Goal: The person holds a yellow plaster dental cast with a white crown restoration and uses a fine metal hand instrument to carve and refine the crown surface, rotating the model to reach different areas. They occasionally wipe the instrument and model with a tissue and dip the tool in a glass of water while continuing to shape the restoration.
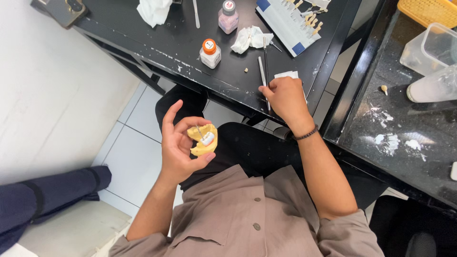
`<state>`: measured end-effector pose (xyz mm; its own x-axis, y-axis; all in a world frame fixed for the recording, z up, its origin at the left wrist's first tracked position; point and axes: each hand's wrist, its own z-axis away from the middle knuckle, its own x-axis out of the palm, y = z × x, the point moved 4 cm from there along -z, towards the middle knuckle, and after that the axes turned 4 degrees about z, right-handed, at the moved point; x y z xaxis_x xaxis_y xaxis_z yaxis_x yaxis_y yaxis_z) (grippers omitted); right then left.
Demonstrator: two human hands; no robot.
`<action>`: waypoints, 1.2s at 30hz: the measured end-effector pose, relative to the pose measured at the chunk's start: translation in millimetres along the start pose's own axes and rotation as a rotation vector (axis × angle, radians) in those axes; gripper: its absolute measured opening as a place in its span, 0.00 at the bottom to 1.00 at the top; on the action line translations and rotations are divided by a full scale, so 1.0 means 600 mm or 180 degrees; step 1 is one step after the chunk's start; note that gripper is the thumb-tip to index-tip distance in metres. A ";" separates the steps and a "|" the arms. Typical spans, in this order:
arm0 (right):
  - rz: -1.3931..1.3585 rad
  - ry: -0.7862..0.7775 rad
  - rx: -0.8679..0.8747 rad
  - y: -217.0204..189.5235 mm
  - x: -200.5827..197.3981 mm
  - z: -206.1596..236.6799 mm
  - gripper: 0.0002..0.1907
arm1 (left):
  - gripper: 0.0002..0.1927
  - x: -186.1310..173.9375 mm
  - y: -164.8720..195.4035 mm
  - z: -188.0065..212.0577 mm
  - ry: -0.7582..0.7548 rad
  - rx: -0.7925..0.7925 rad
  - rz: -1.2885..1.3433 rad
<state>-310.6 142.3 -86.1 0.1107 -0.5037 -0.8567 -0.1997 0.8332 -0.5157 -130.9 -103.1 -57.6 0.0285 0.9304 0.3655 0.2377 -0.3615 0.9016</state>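
My left hand (178, 143) holds a yellow plaster dental model (203, 140) above my lap, with a white tooth piece and a thin metal pin on it. My right hand (285, 97) rests at the front edge of the black table (166, 43), fingers closed around a thin metal instrument (266, 90) that lies along the tabletop. A second slim tool (261, 70) lies just beside it.
On the table stand a small orange-capped bottle (209, 53), a pink bottle (228, 16), crumpled tissues (250, 39) and a tooth shade guide (293, 21). A second dark counter (404, 119) on the right carries clear plastic containers (431, 50) and white powder smears.
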 end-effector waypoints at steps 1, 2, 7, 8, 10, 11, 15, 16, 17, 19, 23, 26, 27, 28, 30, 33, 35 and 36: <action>0.0137 0.0104 -0.0006 -0.002 -0.001 -0.008 0.15 | 0.60 -0.007 0.001 -0.001 0.0025 0.0009 0.0020; 0.0181 0.0258 -0.0035 -0.005 -0.007 -0.014 0.15 | 0.59 -0.014 0.002 -0.002 0.0029 0.0023 -0.0011; 0.0486 0.0741 -0.0064 -0.009 -0.051 -0.021 0.20 | 0.59 -0.034 0.007 -0.003 0.0056 0.0085 -0.0068; 0.0406 0.0683 -0.0068 -0.009 -0.054 -0.021 0.19 | 0.59 -0.034 0.007 -0.001 0.0056 0.0039 -0.0027; 0.0260 0.0594 -0.0104 -0.010 -0.053 -0.021 0.18 | 0.59 -0.028 0.004 0.000 0.0057 -0.0018 0.0065; 0.0330 0.0432 -0.0167 -0.012 -0.045 -0.023 0.18 | 0.59 -0.021 0.003 0.000 -0.0012 0.0015 0.0058; 0.0776 0.0066 -0.0459 -0.020 0.005 -0.033 0.12 | 0.61 0.015 -0.007 0.002 -0.0241 -0.0011 0.0065; 0.0936 0.0036 -0.0552 -0.022 0.016 -0.035 0.09 | 0.62 0.023 -0.009 0.004 -0.0274 -0.0060 0.0081; 0.0840 0.0087 -0.0533 -0.021 0.022 -0.036 0.10 | 0.62 0.029 -0.010 0.003 -0.0311 -0.0059 0.0082; 0.0664 0.0147 -0.0477 -0.016 0.023 -0.030 0.12 | 0.63 0.041 -0.011 0.005 -0.0362 -0.0088 0.0109; -0.1179 0.0183 0.0044 0.018 -0.019 0.022 0.09 | 0.62 0.054 -0.017 -0.003 -0.0531 -0.0072 0.0245; -0.3218 -0.0171 0.0130 0.049 -0.055 0.116 0.07 | 0.62 0.066 -0.026 -0.006 -0.0630 -0.0244 0.0339; -0.3631 -0.0148 -0.0116 0.054 -0.066 0.147 0.07 | 0.62 0.072 -0.028 -0.007 -0.0686 -0.0253 0.0353; -0.4030 -0.0117 -0.0358 0.058 -0.073 0.177 0.07 | 0.62 0.081 -0.030 -0.007 -0.0746 -0.0268 0.0381; -0.4736 0.0084 -0.0317 0.077 -0.079 0.246 0.05 | 0.64 0.101 -0.030 -0.003 -0.0827 -0.0249 0.0192; -0.4923 0.0504 -0.0204 0.107 -0.099 0.330 0.08 | 0.66 0.140 -0.024 -0.001 -0.1005 -0.0079 -0.0035; -0.4464 0.0757 -0.0492 0.113 -0.121 0.382 0.08 | 0.67 0.172 -0.017 0.009 -0.1124 0.0036 -0.0144; -0.4237 0.0878 -0.0642 0.113 -0.132 0.406 0.10 | 0.67 0.190 -0.013 0.015 -0.1207 0.0126 -0.0208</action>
<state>-95.9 294.3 -55.1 0.1378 -0.9372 0.3205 -0.2354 -0.3453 -0.9085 -120.9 6.1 -25.3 0.3672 0.9106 0.1894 0.2880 -0.3050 0.9078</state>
